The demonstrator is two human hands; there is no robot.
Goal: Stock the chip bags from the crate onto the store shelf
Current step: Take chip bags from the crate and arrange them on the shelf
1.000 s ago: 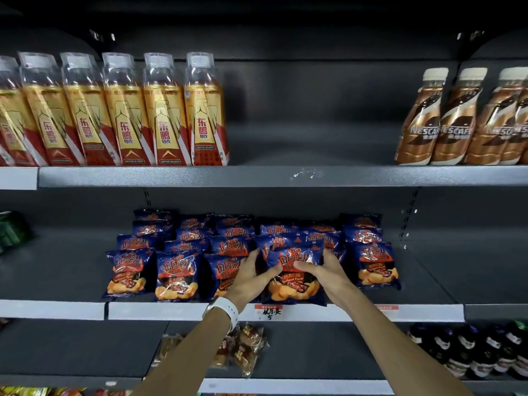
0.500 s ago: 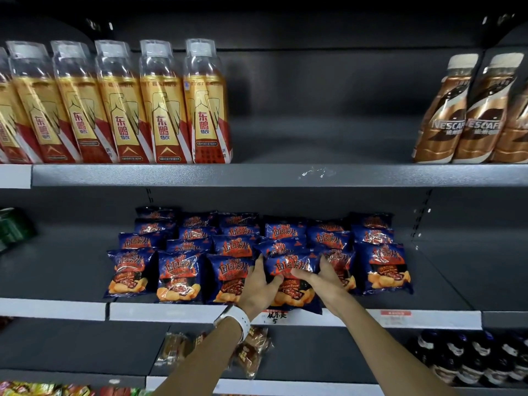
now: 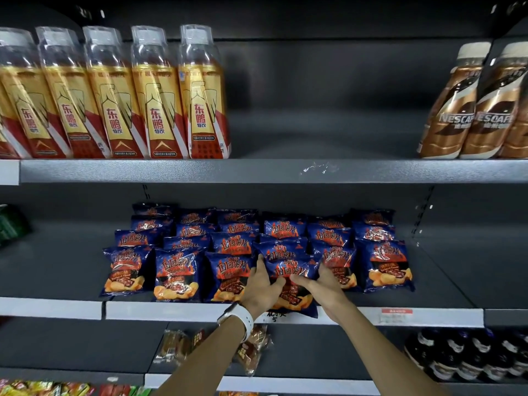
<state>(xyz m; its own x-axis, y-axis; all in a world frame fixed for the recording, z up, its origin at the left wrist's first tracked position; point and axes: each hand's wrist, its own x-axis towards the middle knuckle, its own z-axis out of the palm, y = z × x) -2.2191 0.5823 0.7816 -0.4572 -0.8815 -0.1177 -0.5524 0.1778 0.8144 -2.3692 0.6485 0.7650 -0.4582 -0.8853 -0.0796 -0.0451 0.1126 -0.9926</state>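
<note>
Several dark blue chip bags [image 3: 177, 270] lie in rows on the middle shelf [image 3: 171, 311]. One front-row chip bag [image 3: 291, 274] sits at the shelf's front edge, its bottom hanging slightly over the price strip. My left hand [image 3: 261, 287] grips its left side, thumb across the front. My right hand [image 3: 323, 284] grips its right side, thumb meeting the left thumb on the bag's face. The crate is out of view.
Yellow drink bottles [image 3: 114, 95] and brown coffee bottles [image 3: 471, 110] stand on the upper shelf. A green package [image 3: 11, 224] sits at the middle shelf's far left. Clear-wrapped snacks [image 3: 251, 350] and dark bottles [image 3: 468, 355] are on the lower shelf.
Both hands have slid the held bag slightly toward the shelf's front edge and closed in on it. The view moved closer to the shelf.
</note>
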